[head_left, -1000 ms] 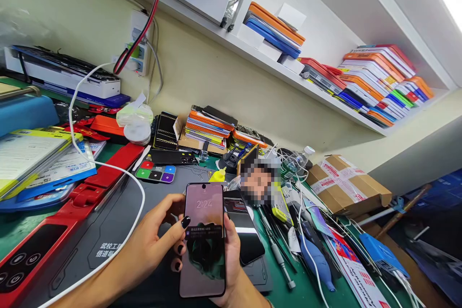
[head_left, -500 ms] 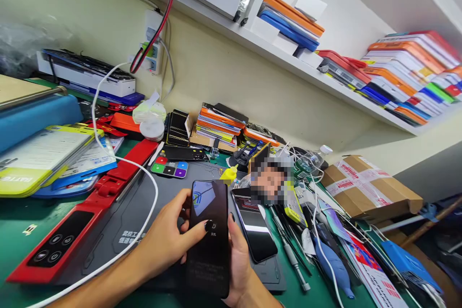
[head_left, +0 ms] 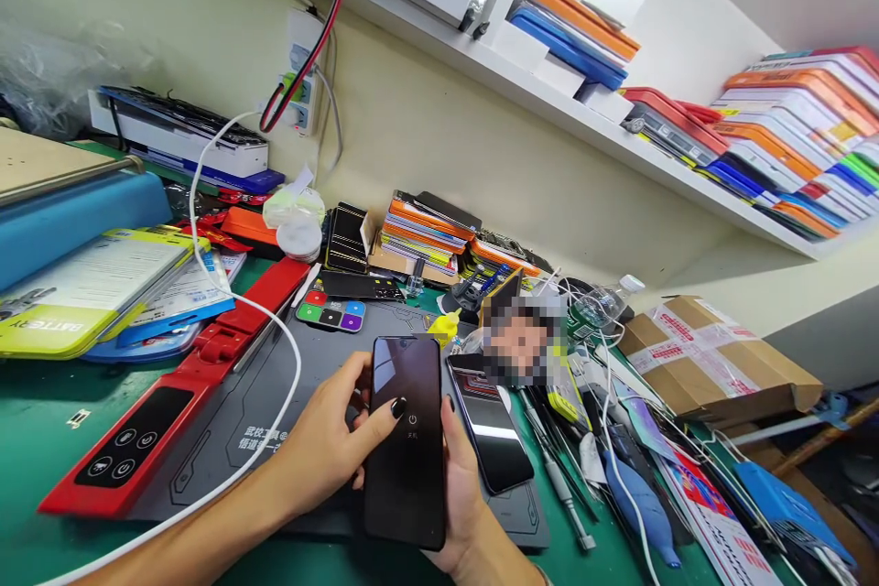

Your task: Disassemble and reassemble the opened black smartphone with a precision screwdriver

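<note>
A black smartphone (head_left: 405,485) is held upright between my hands, over a dark grey work mat. Its screen is dark, with a small white power symbol and a few characters. My left hand (head_left: 347,430) grips the phone's left edge, fingers curled partly behind it and thumb over the glass. Along the opposite edge, my right hand (head_left: 461,485) holds the phone, its other fingers hidden behind the body. A second phone (head_left: 491,430) lies face up on the mat just right of my right hand, light reflecting across its screen.
A white cable (head_left: 298,366) loops across the mat (head_left: 226,476) by my left forearm. The red tool bar (head_left: 130,439) lies at left. Screwdrivers (head_left: 559,485), a blue air blower (head_left: 638,513) and a cardboard box (head_left: 714,357) crowd the right. A shelf (head_left: 583,124) overhangs the back.
The phone has tilted slightly in my hands, and the bright reflection on its screen has shrunk. My left thumb sits slightly higher. The whole view has shifted a little.
</note>
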Demonstrator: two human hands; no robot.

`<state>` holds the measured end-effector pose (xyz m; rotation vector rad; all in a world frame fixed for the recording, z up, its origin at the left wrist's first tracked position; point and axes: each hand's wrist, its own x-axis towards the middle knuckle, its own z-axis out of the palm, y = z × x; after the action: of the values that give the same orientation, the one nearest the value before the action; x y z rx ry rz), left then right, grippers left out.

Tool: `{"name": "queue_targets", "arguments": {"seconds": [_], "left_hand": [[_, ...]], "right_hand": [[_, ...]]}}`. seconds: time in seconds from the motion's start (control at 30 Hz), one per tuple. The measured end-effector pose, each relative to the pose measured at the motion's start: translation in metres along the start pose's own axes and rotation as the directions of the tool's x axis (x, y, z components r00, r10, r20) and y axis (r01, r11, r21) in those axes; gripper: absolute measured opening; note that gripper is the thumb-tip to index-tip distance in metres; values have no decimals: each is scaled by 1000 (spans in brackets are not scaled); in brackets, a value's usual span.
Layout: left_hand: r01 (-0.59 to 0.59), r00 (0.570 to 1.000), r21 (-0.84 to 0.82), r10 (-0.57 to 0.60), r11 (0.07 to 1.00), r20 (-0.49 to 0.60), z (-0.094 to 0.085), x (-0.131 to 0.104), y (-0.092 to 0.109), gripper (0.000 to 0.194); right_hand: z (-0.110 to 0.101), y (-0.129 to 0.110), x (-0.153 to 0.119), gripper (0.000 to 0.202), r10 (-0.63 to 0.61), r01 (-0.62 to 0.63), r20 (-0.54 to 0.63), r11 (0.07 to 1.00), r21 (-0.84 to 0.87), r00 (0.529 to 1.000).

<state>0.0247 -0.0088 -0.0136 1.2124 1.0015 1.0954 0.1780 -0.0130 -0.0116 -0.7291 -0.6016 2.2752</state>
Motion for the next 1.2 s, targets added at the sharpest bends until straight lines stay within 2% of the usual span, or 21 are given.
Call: {"name": "queue_targets", "arguments": {"seconds": [0.2, 0.43, 0.53, 0.57, 0.63, 0.67, 0.73, 0.8, 0.9, 1.1, 1.2], "left_hand": [[18, 1000, -37, -18, 999, 2, -1, 0, 0, 56], [50, 999, -43, -50, 998, 8, 0, 0, -1, 60], [49, 999, -40, -49, 998, 7, 0, 0, -1, 60], [48, 999, -40, -48, 998, 7, 0, -1, -1, 60], [49, 999, -37, -48, 998, 7, -1, -1, -1, 60], [49, 999, -35, -49, 998, 5, -1, -1, -1, 60], [48, 999, -26, -48, 999, 0, 0, -1, -1, 58], [49, 999, -13, -49, 999, -9, 0, -1, -2, 57], [54, 998, 2, -54, 999, -19, 1, 0, -1, 57], [48, 999, -38, -48, 998, 6, -1, -2, -1, 59], [63, 998, -53, -62, 997, 15, -2, -2, -3, 59]], "right_hand": [[-2, -4, -1, 71, 4, -4, 19, 1000, 22, 1000], [2, 3, 3, 74, 23, -23, -2, 1000, 15, 1000], [3, -20, -13, 69, -11, 4, -51, 991, -136, 999], [0, -35, -23, 58, -45, 24, -82, 972, -234, 996], [-10, -72, -47, 31, -39, 10, -95, 958, -286, 995], [-18, -90, -57, 24, -40, 7, -104, 953, -303, 994], [-35, -120, -70, 35, 31, -73, -101, 895, -441, 994], [-50, -136, -72, 35, 95, -134, -104, 863, -486, 990], [-62, -138, -64, 39, 138, -161, -82, 841, -516, 987], [-58, -131, -55, 38, 131, -145, -67, 800, -582, 989], [-60, -130, -51, 39, 80, -94, -50, 782, -616, 996]]}}
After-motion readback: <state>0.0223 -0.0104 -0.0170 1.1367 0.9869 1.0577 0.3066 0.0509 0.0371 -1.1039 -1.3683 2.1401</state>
